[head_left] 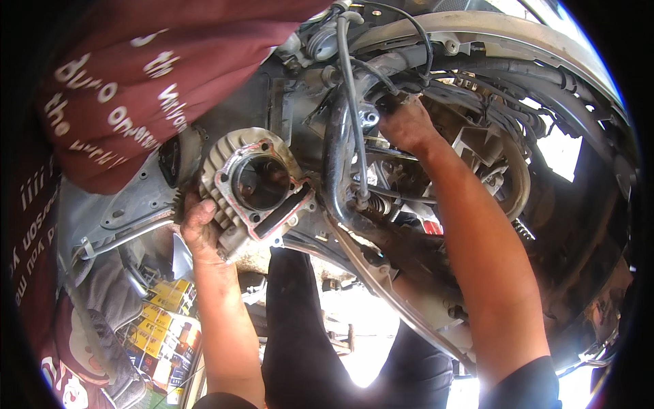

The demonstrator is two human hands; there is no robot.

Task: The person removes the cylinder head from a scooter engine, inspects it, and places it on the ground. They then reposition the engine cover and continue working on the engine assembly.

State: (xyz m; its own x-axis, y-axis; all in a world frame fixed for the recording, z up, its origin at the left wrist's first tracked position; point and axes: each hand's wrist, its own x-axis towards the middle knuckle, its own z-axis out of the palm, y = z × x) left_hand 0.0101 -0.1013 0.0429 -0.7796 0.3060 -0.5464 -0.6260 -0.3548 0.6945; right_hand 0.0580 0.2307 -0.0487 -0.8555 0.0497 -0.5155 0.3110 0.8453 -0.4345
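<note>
My left hand [199, 225] grips a finned metal engine cylinder [228, 153] from its left side, thumb against the fins. Its round bore faces me, and reddish sealant lines the gasket face around it. To the right, my right hand [410, 128] reaches in among the hoses and cables of the scooter's bare frame. Its fingers are curled in shadow, and what they hold is hidden. Just left of that hand runs a thick dark frame tube [335, 150], with a thin grey hose [351, 88] crossing it.
Maroon cloth with white lettering [136, 95] hangs at the upper left. Below it are a grey metal panel [126, 204] and yellow printed boxes [160, 317]. Bundled cables [477, 95] and a curved pale rail [490, 31] run along the upper right. My dark-trousered legs [293, 320] are underneath.
</note>
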